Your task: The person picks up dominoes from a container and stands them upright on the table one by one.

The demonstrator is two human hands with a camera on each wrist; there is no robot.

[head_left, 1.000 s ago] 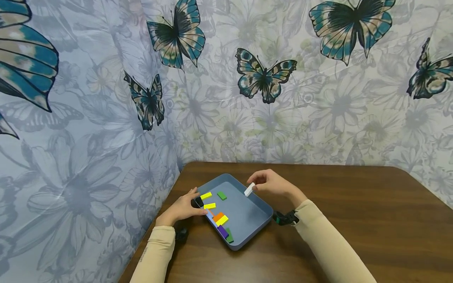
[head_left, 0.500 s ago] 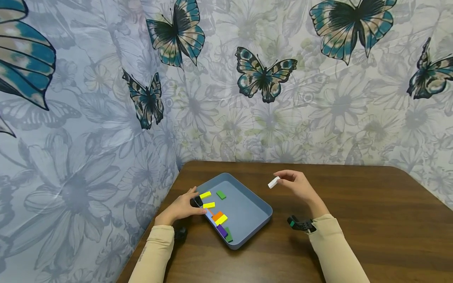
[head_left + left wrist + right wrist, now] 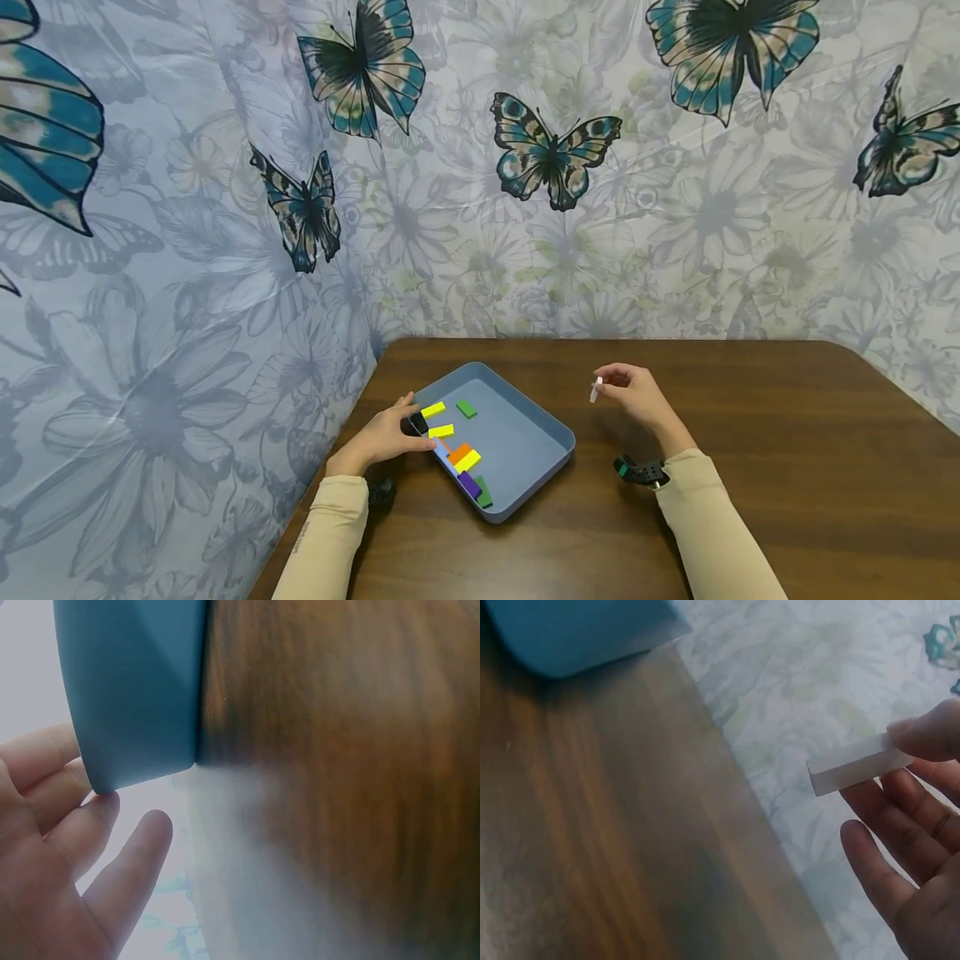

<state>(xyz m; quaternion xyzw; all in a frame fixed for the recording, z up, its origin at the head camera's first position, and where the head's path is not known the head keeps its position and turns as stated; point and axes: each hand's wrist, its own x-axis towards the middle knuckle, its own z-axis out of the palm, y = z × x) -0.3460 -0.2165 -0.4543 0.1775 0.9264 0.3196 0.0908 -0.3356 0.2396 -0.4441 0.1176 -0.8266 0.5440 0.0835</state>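
A blue-grey tray [image 3: 525, 467] lies on the table, with several coloured blocks along its left side. My left hand [image 3: 384, 433] holds the tray's left edge, thumb at the rim; in the left wrist view its fingers touch the tray's outer wall [image 3: 135, 690]. Between thumb and fingers shows a black piece [image 3: 414, 424], partly hidden. Two yellow blocks [image 3: 441, 431] lie close to that thumb. To the right of the tray, my right hand [image 3: 636, 398] pinches a small white block [image 3: 855, 766] between thumb and fingers, raised above the table.
Also in the tray are a lone green block [image 3: 467, 409], an orange block [image 3: 459, 452], a purple block [image 3: 470, 485] and another green one near the front corner. The brown wooden table [image 3: 757, 450] ends at a wall covering [image 3: 562, 275] with butterflies.
My right hand has carried the white block from over the tray's right rim out to the right, and the block has turned more upright. My left hand stays at the tray.
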